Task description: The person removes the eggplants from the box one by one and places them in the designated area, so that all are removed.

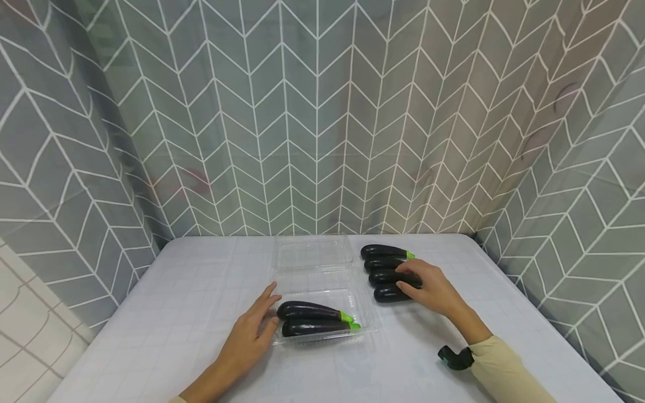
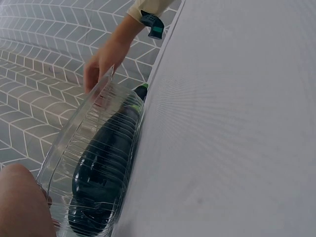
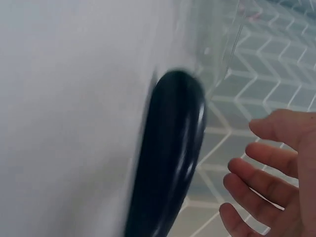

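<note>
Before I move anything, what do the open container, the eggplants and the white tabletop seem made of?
Container: clear, glossy plastic, by its see-through, ribbed walls. Eggplants: smooth, dark, shiny skin with bright highlights and green stem ends; real or moulded plastic, I can't tell. Tabletop: matte white, perhaps a cloth cover, by its faint crease lines; vinyl is possible.

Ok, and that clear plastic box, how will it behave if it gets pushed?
The clear plastic box will probably flex, as its ribbed walls look thin. It seems more apt to slide than tip, lying low with two eggplants inside. Its opened lid, spread flat behind, would likely drag along with it.
</note>
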The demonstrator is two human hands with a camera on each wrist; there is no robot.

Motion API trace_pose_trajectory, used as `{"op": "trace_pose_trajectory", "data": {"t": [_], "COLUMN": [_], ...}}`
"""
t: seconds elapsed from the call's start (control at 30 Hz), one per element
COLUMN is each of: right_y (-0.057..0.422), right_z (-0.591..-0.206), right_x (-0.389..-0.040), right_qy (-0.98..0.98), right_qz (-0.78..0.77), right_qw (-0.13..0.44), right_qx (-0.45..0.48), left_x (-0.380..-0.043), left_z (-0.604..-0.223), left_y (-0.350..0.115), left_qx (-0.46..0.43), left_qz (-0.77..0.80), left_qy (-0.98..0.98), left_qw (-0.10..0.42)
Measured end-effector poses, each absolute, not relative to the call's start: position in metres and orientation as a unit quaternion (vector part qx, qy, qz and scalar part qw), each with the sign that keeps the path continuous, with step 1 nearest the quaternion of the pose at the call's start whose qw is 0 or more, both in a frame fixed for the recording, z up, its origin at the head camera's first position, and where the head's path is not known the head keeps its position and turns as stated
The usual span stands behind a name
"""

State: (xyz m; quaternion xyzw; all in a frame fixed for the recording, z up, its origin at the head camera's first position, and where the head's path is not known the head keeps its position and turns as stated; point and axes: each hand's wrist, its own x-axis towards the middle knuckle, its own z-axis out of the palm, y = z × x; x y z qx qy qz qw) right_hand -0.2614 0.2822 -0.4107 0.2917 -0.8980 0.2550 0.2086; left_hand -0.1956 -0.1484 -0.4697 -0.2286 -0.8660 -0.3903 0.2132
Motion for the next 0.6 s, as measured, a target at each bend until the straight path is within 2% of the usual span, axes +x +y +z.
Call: {"op": "trace_pose_trajectory", "data": {"t": [0.33,0.6], "right_y": [0.249,0.224], "right_z": [-0.396,-0.39], "right_x": [-0.253,-0.252], "right_qy": [-0.86,-0.855], "right_qz": [0.29,0.312], "right_qw": [0.258,0.239], "right_qx": [0.332,0.338], "left_x": [-0.196,-0.197], "left_z": [-0.47,-0.471], "left_y": [-0.149,-0.149], "left_qx": [-0.229,-0.232], "left_qz": [-0.395,-0.394], "left_qy": [-0.865,-0.863], "left_qw": [0.209,0.214]}}
